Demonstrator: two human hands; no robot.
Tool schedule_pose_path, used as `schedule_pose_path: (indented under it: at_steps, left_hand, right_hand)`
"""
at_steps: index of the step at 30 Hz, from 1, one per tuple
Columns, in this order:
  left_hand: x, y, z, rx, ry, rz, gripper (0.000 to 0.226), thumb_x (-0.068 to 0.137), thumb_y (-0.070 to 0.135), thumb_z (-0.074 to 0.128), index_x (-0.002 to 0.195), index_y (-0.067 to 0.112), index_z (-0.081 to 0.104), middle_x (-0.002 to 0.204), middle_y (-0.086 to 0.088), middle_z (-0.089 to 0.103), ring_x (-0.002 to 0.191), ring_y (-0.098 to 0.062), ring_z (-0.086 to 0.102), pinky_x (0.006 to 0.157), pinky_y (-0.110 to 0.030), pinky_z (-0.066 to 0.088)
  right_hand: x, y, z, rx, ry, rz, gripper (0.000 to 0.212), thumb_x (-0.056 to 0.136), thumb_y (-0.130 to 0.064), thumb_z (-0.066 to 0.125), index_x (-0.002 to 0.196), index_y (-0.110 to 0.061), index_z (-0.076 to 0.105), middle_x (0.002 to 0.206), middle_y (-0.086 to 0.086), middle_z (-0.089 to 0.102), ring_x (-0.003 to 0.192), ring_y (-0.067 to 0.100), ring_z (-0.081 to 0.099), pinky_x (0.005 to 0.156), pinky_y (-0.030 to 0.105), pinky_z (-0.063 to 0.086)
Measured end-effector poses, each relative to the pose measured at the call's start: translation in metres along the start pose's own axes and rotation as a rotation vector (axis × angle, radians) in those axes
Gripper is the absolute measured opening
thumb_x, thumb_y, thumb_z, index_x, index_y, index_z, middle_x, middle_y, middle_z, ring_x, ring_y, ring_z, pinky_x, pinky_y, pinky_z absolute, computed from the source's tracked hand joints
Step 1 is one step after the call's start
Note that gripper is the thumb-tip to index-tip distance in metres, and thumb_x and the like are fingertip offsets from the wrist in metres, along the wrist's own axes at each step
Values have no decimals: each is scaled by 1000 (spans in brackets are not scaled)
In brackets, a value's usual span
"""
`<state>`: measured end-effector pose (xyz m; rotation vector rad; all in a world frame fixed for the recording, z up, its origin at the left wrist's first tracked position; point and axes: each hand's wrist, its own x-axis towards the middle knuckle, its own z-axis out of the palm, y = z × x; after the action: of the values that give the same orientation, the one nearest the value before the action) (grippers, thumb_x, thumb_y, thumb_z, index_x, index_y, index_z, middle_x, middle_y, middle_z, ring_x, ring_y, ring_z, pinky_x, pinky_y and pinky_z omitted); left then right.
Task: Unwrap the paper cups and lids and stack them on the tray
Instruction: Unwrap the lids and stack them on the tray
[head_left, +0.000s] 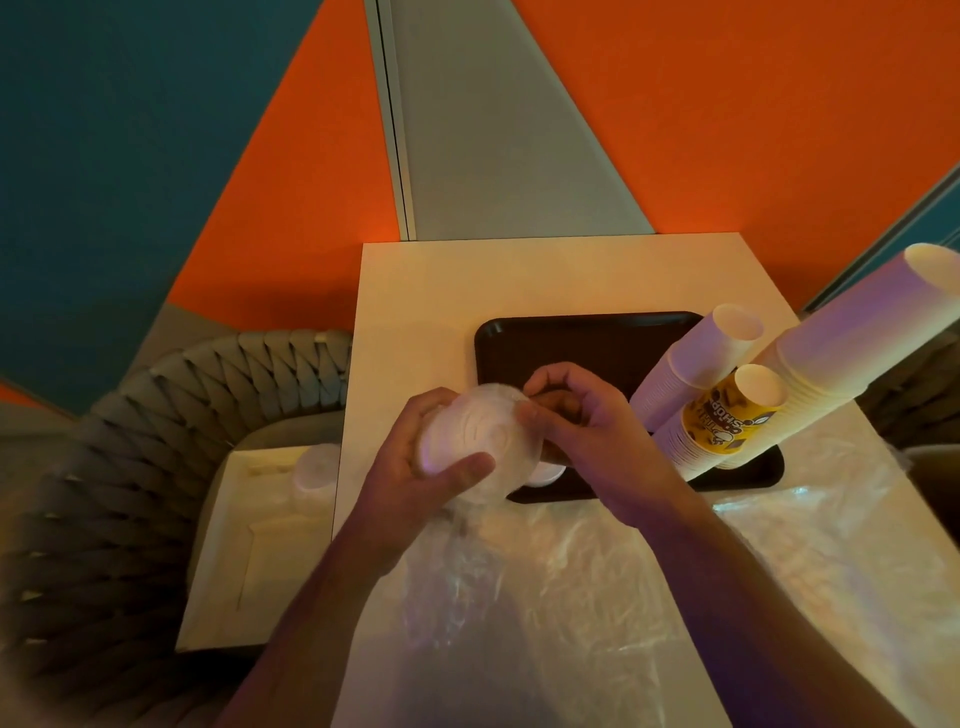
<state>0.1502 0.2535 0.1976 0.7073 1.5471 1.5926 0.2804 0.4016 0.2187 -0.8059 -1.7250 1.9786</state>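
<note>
Woven chair (171, 415) at far left, holding a flat pale box (260, 545). Over the pale tabletop (441, 291), left hand (415, 467) curled around a stack of lids (470, 436) still in clear wrap, thumb across its front. Right hand (576, 415) pinching the wrap at the stack's top edge. Behind the hands, black tray (571, 338). At right, on the tray, three cup stacks (737, 410) leaning. In the foreground, loose plastic wrap (597, 597) spread across the tabletop.
</note>
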Motion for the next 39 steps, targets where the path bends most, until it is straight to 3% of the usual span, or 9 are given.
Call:
schedule_pose_path:
  at_steps: [6,9,13,19,22,27,31,36,39]
  left_hand:
    - [3,-2,4,-64,31,-30,48,71,28,85,107,47,60,108,17,62,100,-20,68,56,-37,59]
    - [4,0,10,-88,67,-50,46,78,26,83,113,43,57,106,17,63,97,-23,70,50,-37,58]
    - [6,3,13,-41,96,-46,41,79,37,67,117,45,53,100,29,62,97,-15,69,52,-34,59]
    - [10,2,4,-13,139,-61,44,80,36,77,116,50,54,117,9,57,103,-29,66,51,-34,57]
    - [11,-5,-5,32,213,-28,49,85,22,76,120,47,53,120,-1,58,104,-29,64,53,-31,57]
    - [9,-13,-13,44,266,-41,52,75,32,74,121,47,54,112,15,60,105,-26,64,58,-34,57]
    - [7,-18,-16,53,288,-61,53,73,34,74,122,44,54,116,9,59,106,-26,64,57,-33,57]
    - [2,-18,-23,30,318,-89,51,72,32,74,118,45,57,109,15,62,102,-26,65,53,-33,56]
    - [-1,-19,-27,44,339,-92,53,71,33,74,120,45,56,111,17,60,105,-25,64,54,-34,57]
  right_hand:
    - [1,3,-11,-111,5,-42,11,97,-12,67,102,-21,70,95,-3,70,88,19,66,79,42,58]
    - [0,4,-20,-260,-119,-5,39,81,-17,85,112,-33,68,129,-18,61,102,21,70,84,38,59]
    - [2,3,-26,-412,-194,-49,70,61,-30,97,120,-41,61,132,-18,58,106,17,68,89,45,60]
    - [17,12,-38,-324,-90,-47,64,58,-38,95,115,-39,64,116,-8,66,93,30,68,83,51,57]
    - [31,38,-53,-465,76,-20,65,63,-34,95,116,-37,59,123,-15,61,92,18,68,80,42,61]
    - [47,101,-65,-810,104,66,77,65,-29,95,129,-24,52,129,-6,52,114,15,54,91,33,51]
    - [51,130,-63,-876,54,74,75,68,-28,94,129,-23,51,136,-4,52,122,19,49,89,25,44]
    - [51,145,-64,-933,12,105,74,67,-23,94,127,-23,50,143,-3,48,129,24,46,92,27,41]
    - [52,147,-62,-934,29,115,76,65,-30,95,128,-26,51,155,-3,38,140,25,39,104,33,40]
